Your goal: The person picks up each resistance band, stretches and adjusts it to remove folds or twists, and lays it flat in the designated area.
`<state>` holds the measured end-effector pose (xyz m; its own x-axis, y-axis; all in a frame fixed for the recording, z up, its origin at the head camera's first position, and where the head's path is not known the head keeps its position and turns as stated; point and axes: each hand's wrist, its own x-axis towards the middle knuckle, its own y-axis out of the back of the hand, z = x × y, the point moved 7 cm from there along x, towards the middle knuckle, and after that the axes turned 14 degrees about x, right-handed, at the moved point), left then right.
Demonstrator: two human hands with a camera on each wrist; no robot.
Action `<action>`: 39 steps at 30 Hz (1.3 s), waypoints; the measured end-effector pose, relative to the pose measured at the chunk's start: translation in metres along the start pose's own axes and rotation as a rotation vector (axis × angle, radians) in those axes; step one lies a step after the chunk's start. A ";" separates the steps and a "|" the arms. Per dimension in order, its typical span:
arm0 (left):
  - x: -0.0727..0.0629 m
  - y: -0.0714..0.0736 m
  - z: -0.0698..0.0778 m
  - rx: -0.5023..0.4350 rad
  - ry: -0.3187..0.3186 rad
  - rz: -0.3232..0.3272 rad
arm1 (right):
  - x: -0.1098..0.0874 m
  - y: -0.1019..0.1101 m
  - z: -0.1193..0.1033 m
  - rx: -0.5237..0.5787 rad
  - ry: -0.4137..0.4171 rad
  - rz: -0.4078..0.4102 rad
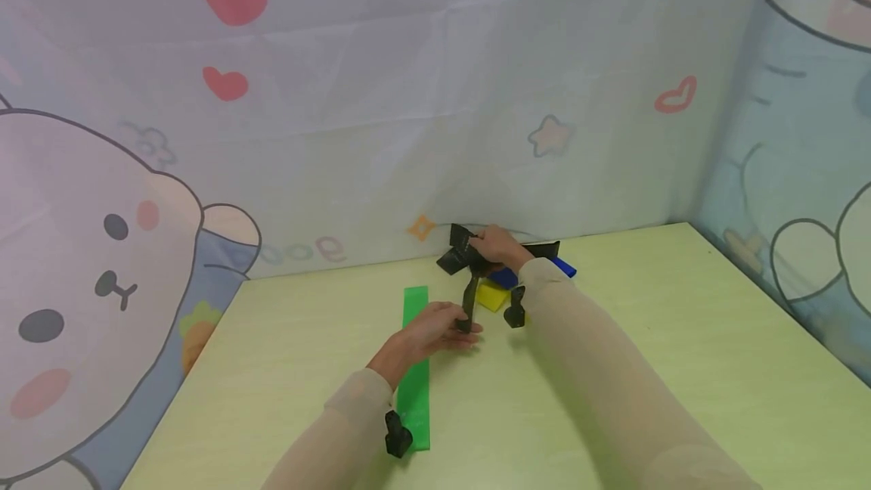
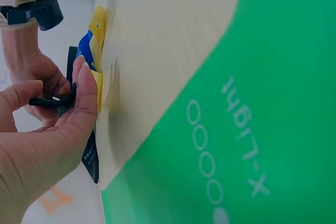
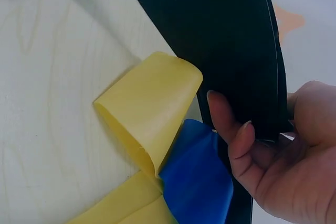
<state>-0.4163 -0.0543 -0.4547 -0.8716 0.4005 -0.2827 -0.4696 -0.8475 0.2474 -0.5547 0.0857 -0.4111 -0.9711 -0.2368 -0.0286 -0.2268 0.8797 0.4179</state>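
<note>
A black resistance band (image 1: 470, 295) stretches between my two hands near the back of the table. My left hand (image 1: 435, 327) has its lower end between thumb and fingers; in the left wrist view that black end (image 2: 52, 102) curves into the fingers. Further back, my right hand (image 1: 502, 246) grips the same band, fingers curled at its edge, and the wide black strip (image 3: 226, 40) runs up past them in the right wrist view. Beneath the left wrist lies a flat green band (image 1: 416, 392), marked X-Light in the left wrist view.
A folded yellow band (image 1: 491, 296) and a crumpled blue band (image 1: 565, 268) lie beside the right hand, overlapping in the right wrist view. A printed curtain (image 1: 381, 134) hangs along the table's back edge. Black wrist cameras (image 1: 398, 435) sit on both sleeves.
</note>
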 end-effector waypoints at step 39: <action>-0.010 0.043 -0.014 -0.133 -0.037 0.330 | 0.001 0.019 0.000 0.315 0.053 0.081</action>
<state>-0.4259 -0.0993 -0.4542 -0.9790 0.1080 -0.1732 -0.1417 -0.9702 0.1963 -0.5603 0.1025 -0.4034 -0.9837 -0.1742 0.0436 -0.1683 0.9790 0.1153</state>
